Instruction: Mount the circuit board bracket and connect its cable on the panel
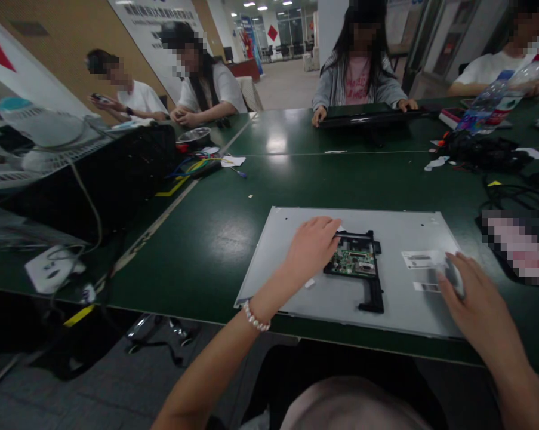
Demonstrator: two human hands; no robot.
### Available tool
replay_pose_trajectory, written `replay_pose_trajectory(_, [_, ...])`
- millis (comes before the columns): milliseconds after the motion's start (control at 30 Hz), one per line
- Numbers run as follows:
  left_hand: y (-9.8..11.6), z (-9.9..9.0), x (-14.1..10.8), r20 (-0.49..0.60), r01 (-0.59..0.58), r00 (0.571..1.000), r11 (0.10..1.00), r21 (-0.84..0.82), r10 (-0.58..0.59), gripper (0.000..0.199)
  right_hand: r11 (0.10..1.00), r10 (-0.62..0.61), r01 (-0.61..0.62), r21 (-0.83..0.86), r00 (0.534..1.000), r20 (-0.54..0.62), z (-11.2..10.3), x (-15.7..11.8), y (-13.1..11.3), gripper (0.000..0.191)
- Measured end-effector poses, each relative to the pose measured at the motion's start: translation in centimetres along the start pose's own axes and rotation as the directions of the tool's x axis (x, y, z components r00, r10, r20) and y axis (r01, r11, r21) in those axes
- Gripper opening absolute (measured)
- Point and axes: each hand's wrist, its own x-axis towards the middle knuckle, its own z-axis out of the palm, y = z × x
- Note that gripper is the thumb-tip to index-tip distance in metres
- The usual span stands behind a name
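Observation:
A flat grey metal panel [269,269], like the back of a monitor, lies on the table in front of me. On its middle sits a black plastic frame [376,295] with a green circuit board [352,261] in it. My left hand [311,245] reaches over the frame's upper left corner, its fingers closed together on it; the thumb is hidden. At the panel's right side my right hand [479,298] curls round a pale grey rounded object [455,278], blurred and partly covered. White labels [419,259] are stuck on the panel beside it.
The green table [215,230] carries a black-cased device [511,245] at right, black cables [488,150], plastic bottles [486,104], and coloured wires [197,167] at left. Across it, a person [356,71] holds a dark flat screen [372,119]. Other people sit around. A white adapter [52,269] is at left.

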Motion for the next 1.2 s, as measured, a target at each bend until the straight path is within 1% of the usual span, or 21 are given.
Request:
replay_pose_trajectory(133, [0.8,1.2,4.0,0.119,-0.11,0.988,0.987,0.12,0.095,0.02,0.998,-0.042,0.044,-0.051,0.998,0.047,-0.4,0.2,1.1,0.063])
replay_pose_trajectory(200, [0.8,1.8,5.3,0.159,-0.138,0.981,0.98,0.142,0.115,0.019,0.997,-0.044,0.047,-0.06,0.998,0.053,-0.7,0.5,1.6,0.063])
replay_pose_trajectory(267, [0.8,2.4,6.0,0.187,-0.142,0.976,0.978,0.154,0.112,0.02,0.997,-0.039,0.043,-0.069,0.998,0.056,-0.7,0.8,2.0,0.064])
replay_pose_trajectory(400, [0.4,3.4,6.5,0.214,-0.141,0.971,0.978,0.151,0.107,0.024,0.996,-0.042,0.047,-0.082,0.997,0.06,-0.5,0.9,2.7,0.064])
replay_pose_trajectory(567, [-0.2,4.2,6.6,0.204,-0.151,0.972,0.977,0.148,0.12,0.026,0.995,-0.042,0.047,-0.088,0.998,0.057,-0.3,1.1,2.9,0.064])
replay_pose_trajectory(767, [-0.2,4.2,6.7,0.19,-0.148,0.975,0.977,0.156,0.118,0.027,0.994,-0.05,0.055,-0.092,0.997,0.057,-0.3,1.3,2.9,0.063])
replay_pose_trajectory(900, [-0.2,4.1,6.0,0.214,-0.129,0.972,0.983,0.132,0.099,0.027,0.995,-0.049,0.051,-0.087,0.998,0.031,-0.1,1.1,3.0,0.062])
replay_pose_trajectory(967, [-0.2,4.2,5.7,0.223,-0.111,0.972,0.986,0.125,0.081,0.027,0.995,-0.061,0.06,-0.084,0.998,-0.017,-0.4,1.0,2.3,0.06])
replay_pose_trajectory(1033, [-0.2,4.3,5.4,0.216,-0.109,0.973,0.987,0.119,0.081,0.027,0.99,-0.127,0.125,-0.065,0.991,-0.035,-1.1,0.9,0.9,0.058])
replay_pose_trajectory(1067, [-0.2,4.4,5.3,0.209,-0.115,0.974,0.987,0.113,0.089,0.027,0.982,-0.184,0.184,-0.037,0.983,-0.009,-1.6,0.7,0.0,0.058])
replay_pose_trajectory(1100, [-0.1,4.5,5.2,0.201,-0.121,0.975,0.987,0.107,0.098,0.026,0.966,-0.259,0.259,0.011,0.965,0.049,-2.0,0.6,-1.2,0.06])
replay_pose_trajectory(1133, [0.0,4.5,5.2,0.195,-0.128,0.975,0.987,0.102,0.106,0.026,0.945,-0.325,0.319,0.068,0.939,0.113,-2.4,0.4,-2.4,0.061])
replay_pose_trajectory(1200, [0.2,4.6,5.0,0.195,-0.135,0.974,0.986,0.103,0.113,0.027,0.911,-0.41,0.383,0.153,0.884,0.224,-2.7,0.1,-4.7,0.064])
